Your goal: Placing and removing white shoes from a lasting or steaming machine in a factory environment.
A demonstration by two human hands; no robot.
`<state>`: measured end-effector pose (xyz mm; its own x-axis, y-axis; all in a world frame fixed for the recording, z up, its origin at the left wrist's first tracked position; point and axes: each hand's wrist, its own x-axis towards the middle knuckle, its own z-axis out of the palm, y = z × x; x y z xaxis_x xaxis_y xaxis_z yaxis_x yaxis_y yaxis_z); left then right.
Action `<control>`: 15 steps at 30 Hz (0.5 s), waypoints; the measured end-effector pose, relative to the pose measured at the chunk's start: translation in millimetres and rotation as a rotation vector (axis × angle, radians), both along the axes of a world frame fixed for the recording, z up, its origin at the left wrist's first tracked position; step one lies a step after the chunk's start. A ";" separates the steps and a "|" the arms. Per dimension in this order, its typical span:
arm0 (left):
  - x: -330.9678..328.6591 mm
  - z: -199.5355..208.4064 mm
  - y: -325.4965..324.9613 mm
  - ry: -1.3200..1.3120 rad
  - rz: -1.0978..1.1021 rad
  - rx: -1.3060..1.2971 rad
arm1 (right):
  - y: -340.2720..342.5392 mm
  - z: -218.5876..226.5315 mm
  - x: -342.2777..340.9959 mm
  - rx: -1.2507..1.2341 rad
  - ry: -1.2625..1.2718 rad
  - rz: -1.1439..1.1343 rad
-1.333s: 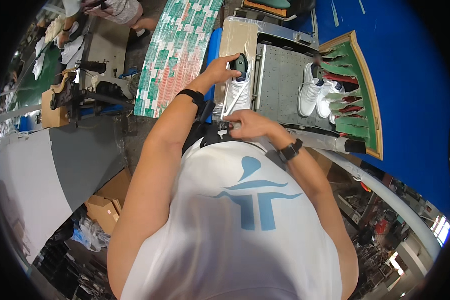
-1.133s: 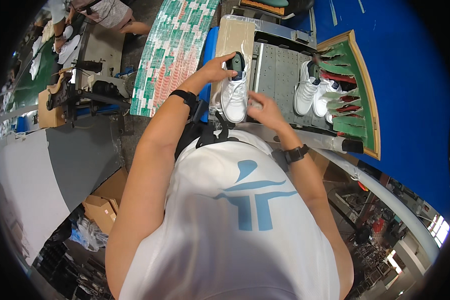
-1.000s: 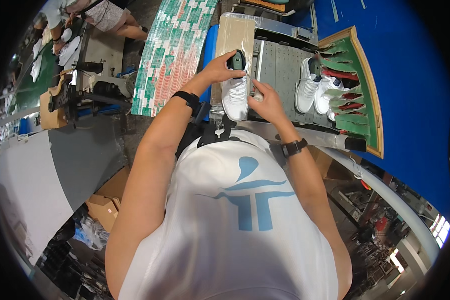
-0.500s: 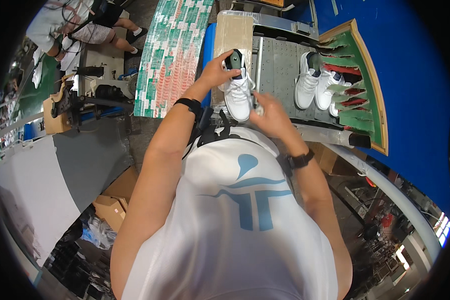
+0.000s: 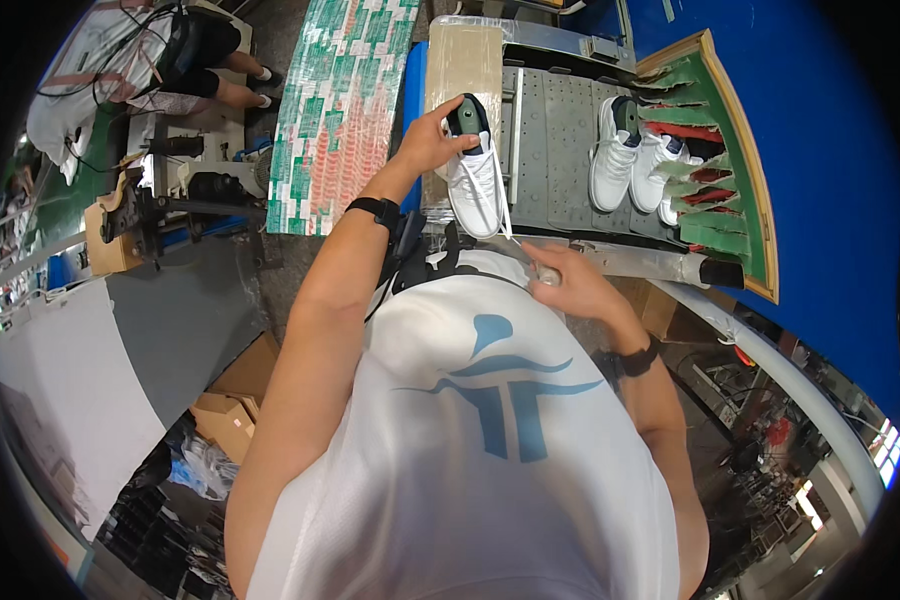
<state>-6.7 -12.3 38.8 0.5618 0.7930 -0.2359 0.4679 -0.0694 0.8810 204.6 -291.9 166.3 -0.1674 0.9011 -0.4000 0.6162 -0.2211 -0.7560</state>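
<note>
A white lace-up sneaker (image 5: 473,195) rests toe toward me on the tan board. A dark green shoe last (image 5: 470,117) fills its opening. My left hand (image 5: 432,142) grips the sneaker at the heel and collar, thumb on one side. Closed near my waist, my right hand (image 5: 578,282) holds a small hand tool with a pale handle (image 5: 547,274). The white shoelace (image 5: 507,215) runs taut from the shoe toward that tool's tip; the tip is too small to make out.
More white sneakers (image 5: 612,168) stand on the grey conveyor (image 5: 558,150) to the right, by a wooden-framed opening (image 5: 763,225) with torn green strips. A taped, patterned panel (image 5: 342,120) lies left. Another person (image 5: 120,60) is at the far left.
My right hand has moved down and right, away from the shoe, and the lace beside it is now stretched toward me. My left hand keeps its hold on the sneaker.
</note>
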 end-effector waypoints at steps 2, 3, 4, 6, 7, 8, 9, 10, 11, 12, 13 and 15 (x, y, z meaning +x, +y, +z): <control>-1.8 -1.3 -2.6 -0.012 0.012 0.051 | 1.7 -4.2 7.0 -0.010 0.142 -0.089; 2.6 6.4 -1.9 0.018 0.001 0.013 | 7.9 -11.5 6.5 -0.014 0.143 -0.104; 4.8 9.9 -0.7 0.047 -0.004 -0.021 | 19.9 -17.9 1.5 0.070 0.130 -0.204; 4.2 -2.2 -2.0 -0.004 0.003 0.025 | 48.7 -32.4 -7.6 0.160 0.123 -0.301; 4.0 -3.3 -3.2 -0.057 0.006 0.066 | 62.6 -40.0 -12.8 0.232 0.095 -0.314; 3.3 -4.2 -4.0 -0.052 -0.002 0.067 | 73.5 -46.8 -17.1 0.303 0.065 -0.327; 6.2 0.5 -3.8 -0.029 -0.007 0.056 | 83.0 -54.9 -18.5 0.305 0.067 -0.337; 7.0 1.5 -4.6 -0.005 -0.006 0.045 | 89.5 -61.5 -19.7 0.296 0.005 -0.308; 8.0 1.6 -4.9 -0.004 -0.011 0.047 | 92.5 -66.9 -21.0 0.286 -0.057 -0.279; 8.3 -0.1 -4.4 -0.021 0.000 0.046 | 94.9 -70.2 -22.7 0.288 -0.056 -0.277; 8.3 -1.8 -3.7 -0.039 0.010 0.045 | 96.6 -73.0 -24.1 0.325 -0.032 -0.293; 8.8 -2.6 -3.6 -0.021 0.011 0.048 | 95.6 -74.6 -24.5 0.358 -0.009 -0.309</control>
<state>2.1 -15.9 36.1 0.5572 0.8094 -0.1855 0.4501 -0.1066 0.8866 180.1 -196.3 91.7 0.1327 0.9896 -0.0550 0.5697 -0.1215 -0.8128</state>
